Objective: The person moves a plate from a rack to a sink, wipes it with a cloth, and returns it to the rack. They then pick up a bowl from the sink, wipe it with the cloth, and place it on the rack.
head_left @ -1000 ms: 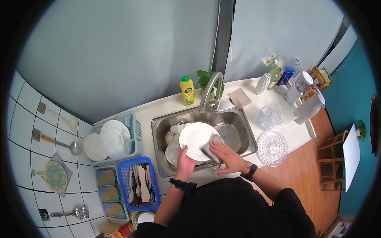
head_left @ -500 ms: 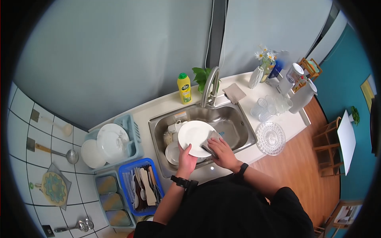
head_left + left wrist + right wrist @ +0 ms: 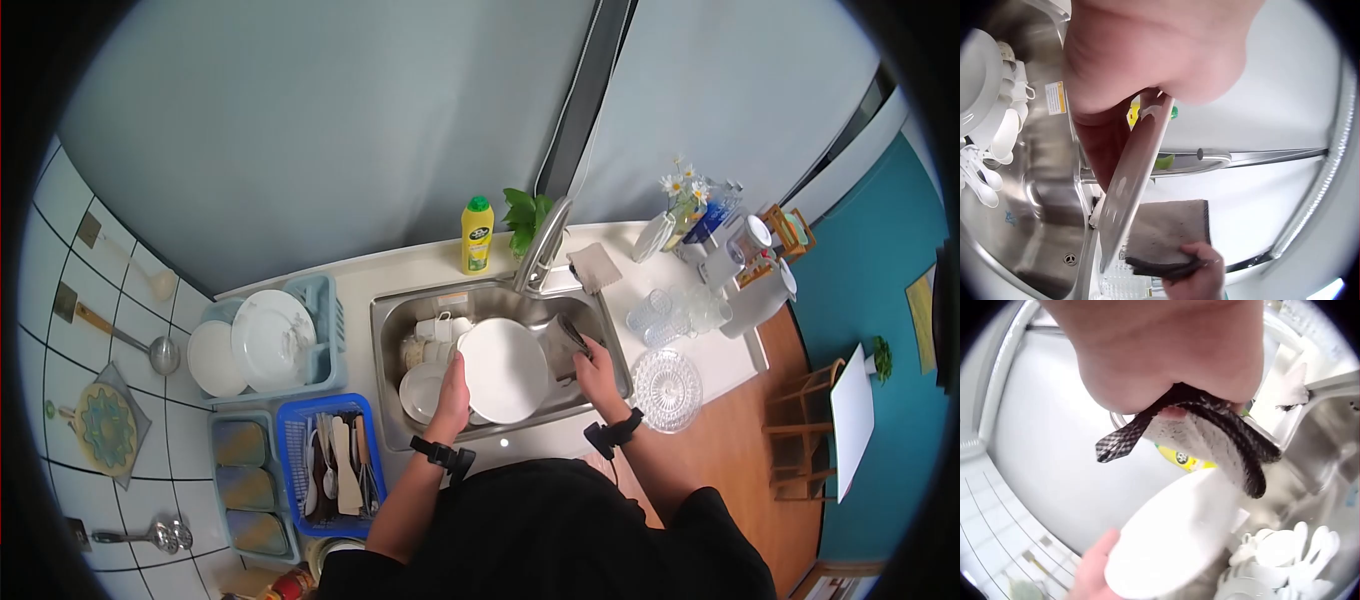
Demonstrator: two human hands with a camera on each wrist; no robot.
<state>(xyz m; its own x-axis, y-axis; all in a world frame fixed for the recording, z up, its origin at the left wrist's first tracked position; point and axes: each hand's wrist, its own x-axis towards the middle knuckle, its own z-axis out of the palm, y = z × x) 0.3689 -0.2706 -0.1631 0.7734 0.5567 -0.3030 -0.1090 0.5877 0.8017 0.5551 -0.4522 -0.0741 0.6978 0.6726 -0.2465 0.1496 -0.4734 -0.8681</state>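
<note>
In the head view my left hand grips a white plate at its left edge, above the sink. The left wrist view shows that plate edge-on, with the fingers on one side of it. To the right, my right hand pinches a grey cloth with a dark checked border. The cloth hangs in folds from the fingers, beside the plate's far edge. Under the plate, white cups, a smaller plate and white spoons lie in the sink.
The steel sink has an arched faucet behind it. A yellow bottle and a folded cloth sit along the back. Left are a dish rack and blue utensil basket; right, glasses and a glass plate.
My right hand and the cloth have moved off the plate's face, out to the right. The left hand still has the plate, and its grip has shifted to the plate's left edge.
</note>
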